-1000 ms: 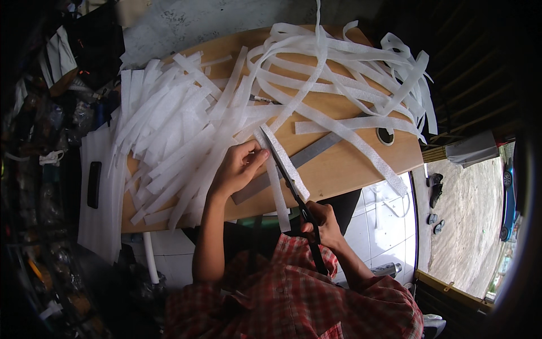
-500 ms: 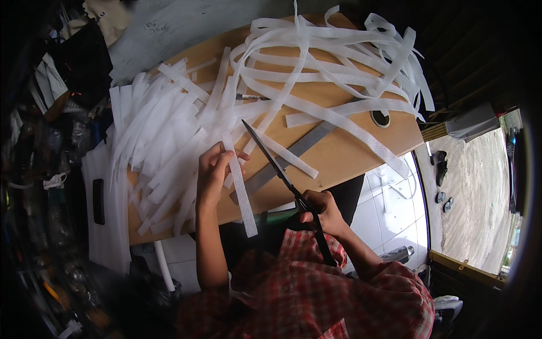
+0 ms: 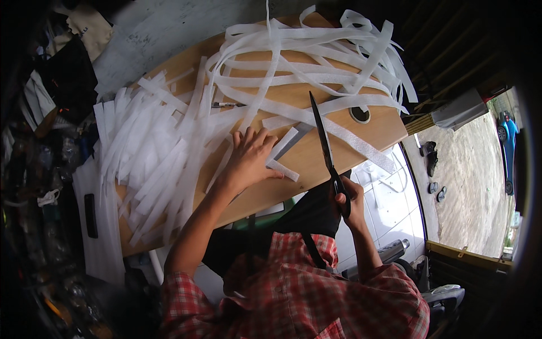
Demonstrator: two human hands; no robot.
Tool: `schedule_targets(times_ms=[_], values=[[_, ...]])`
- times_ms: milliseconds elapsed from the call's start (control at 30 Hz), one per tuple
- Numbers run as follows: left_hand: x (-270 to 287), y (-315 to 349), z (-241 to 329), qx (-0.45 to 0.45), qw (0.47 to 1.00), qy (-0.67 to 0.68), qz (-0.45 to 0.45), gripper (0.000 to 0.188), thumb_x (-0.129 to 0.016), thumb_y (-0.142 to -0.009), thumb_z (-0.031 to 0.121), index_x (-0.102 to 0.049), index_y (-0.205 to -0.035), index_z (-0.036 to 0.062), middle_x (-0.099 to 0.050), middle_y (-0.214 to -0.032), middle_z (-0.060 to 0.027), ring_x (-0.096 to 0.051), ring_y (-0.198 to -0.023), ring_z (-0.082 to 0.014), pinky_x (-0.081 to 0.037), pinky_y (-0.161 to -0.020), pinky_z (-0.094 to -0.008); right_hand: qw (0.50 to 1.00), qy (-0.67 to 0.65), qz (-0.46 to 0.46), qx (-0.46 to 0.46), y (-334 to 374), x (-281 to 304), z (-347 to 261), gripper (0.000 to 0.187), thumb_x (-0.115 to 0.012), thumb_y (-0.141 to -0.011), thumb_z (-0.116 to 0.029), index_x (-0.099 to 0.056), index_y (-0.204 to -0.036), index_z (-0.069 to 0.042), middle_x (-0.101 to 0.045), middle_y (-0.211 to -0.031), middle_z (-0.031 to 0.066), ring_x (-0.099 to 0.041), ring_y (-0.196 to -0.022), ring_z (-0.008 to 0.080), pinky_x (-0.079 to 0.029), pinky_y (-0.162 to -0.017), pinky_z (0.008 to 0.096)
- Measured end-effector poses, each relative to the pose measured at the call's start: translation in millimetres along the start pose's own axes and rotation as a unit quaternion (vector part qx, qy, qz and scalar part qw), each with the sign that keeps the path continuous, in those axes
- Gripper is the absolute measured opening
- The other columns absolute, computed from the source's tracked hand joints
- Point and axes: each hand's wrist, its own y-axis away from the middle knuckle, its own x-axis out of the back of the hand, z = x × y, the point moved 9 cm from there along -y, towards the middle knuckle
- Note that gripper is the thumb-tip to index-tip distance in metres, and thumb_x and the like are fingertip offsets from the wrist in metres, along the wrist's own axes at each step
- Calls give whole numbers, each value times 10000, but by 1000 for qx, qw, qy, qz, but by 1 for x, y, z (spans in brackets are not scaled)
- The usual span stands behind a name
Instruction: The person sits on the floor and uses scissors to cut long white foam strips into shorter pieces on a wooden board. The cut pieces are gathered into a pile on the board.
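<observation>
There's the left hand [image 3: 251, 155], fingers spread over short white strips [image 3: 287, 171] on the table [image 3: 307, 161]; the right hand [image 3: 354, 200] grips black scissors [image 3: 327, 150] by the handles, blades pointing away, presumably keeping the tip clear of those fingers.

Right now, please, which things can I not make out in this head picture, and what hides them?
All in the head view:
Grey bar: part of its length, covered by the left hand.
Scissors: part of the handles, covered by the right hand.
Long white strip: upper end, cut off by the top edge.
Strip pile: lower layers, under the upper strips.
Clutter at left: single items, too dark and blurred.
</observation>
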Motion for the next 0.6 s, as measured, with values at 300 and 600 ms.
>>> schedule_targets(times_ms=[300,600], values=[[16,8,-13,13,993,113,-25,262,-755,-797,155,-607,-954,6,-621,-931,-135,-606,-914,-364,-444,-822,-438,1000,9,0,6,-3,-4,11,787,-675,-678,-794,-554,-752,-20,-492,-542,-28,-477,-429,63,-338,-406,217],[205,65,-141,231,952,-142,140,313,-675,-899,196,-598,-1089,-40,-628,-1058,-181,-619,-962,-400,-487,-828,-435,998,-52,-37,-13,-5,-10,21,730,-745,-702,-699,-573,-803,3,-490,-543,-37,-474,-430,49,-333,-405,222]])
